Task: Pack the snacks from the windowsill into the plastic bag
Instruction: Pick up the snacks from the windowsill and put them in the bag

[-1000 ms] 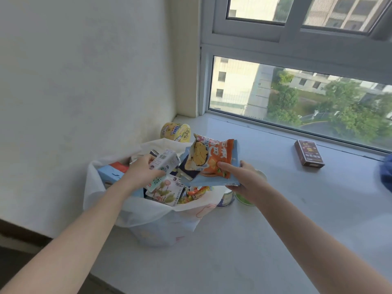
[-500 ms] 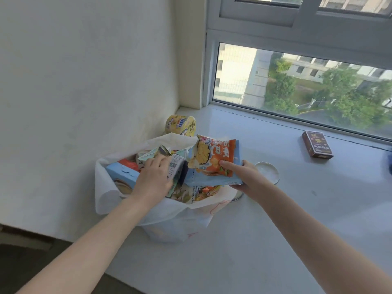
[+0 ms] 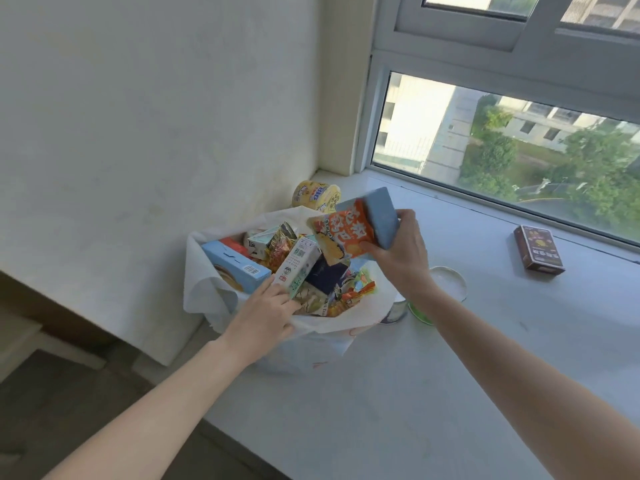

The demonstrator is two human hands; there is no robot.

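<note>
Above plastic bag (image 3: pixel 204 292), 2 o'clock rim, clamped together in right hand (image 3: pixel 398 259): orange packet (image 3: pixel 341 230) (light, crinkly, probably slippery) and stiff blue box (image 3: pixel 381 214). Best gripped across box edges. Left hand (image 3: pixel 265 315) straight-fingered against carton (image 3: pixel 298 263).

one plastic bag (image 3: pixel 198 282), one orange packet (image 3: pixel 346 230), one brown box (image 3: pixel 538 249)

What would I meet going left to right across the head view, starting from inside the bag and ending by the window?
light blue box → white carton → orange snack packet → right hand gripping it → white-lidded cup → brown box
</note>
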